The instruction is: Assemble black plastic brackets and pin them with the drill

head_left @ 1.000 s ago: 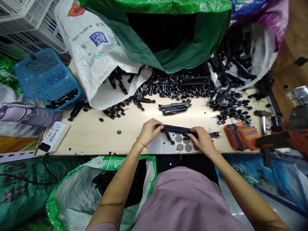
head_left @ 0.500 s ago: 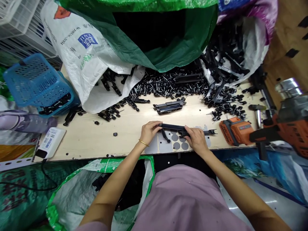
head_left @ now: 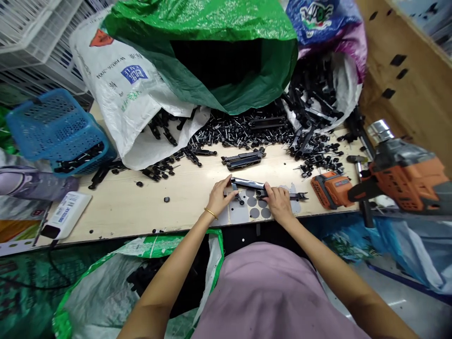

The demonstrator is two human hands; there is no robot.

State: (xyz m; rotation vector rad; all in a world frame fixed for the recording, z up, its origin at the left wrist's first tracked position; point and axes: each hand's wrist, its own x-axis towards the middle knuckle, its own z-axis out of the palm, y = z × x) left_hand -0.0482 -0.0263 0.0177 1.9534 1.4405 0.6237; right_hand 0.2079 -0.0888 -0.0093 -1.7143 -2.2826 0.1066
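Note:
A long black plastic bar (head_left: 249, 183) is held level just over the bench. My left hand (head_left: 219, 197) pinches its left end, and my right hand (head_left: 280, 202) grips its right end. A small black arm with a round tip (head_left: 241, 201) hangs below the bar near my left fingers. From behind my right hand another black piece with a forked end (head_left: 300, 196) sticks out to the right; whether it is joined to the bar I cannot tell. Grey sheeting with round discs (head_left: 254, 213) lies beneath. Similar black bars (head_left: 244, 160) lie together just beyond my hands.
Loose black pins (head_left: 226, 129) are heaped at the back, before a green sack (head_left: 208, 19). A white sack (head_left: 116, 84) and blue basket (head_left: 49, 122) stand left. An orange power tool (head_left: 399, 183) and a hammer (head_left: 358, 165) lie right. An open bag (head_left: 99, 282) sits below the bench edge.
The camera view has swung a little, shifting the scene leftward. The bar has rolled slightly, so its upper face now catches the light. Both hands keep hold of it.

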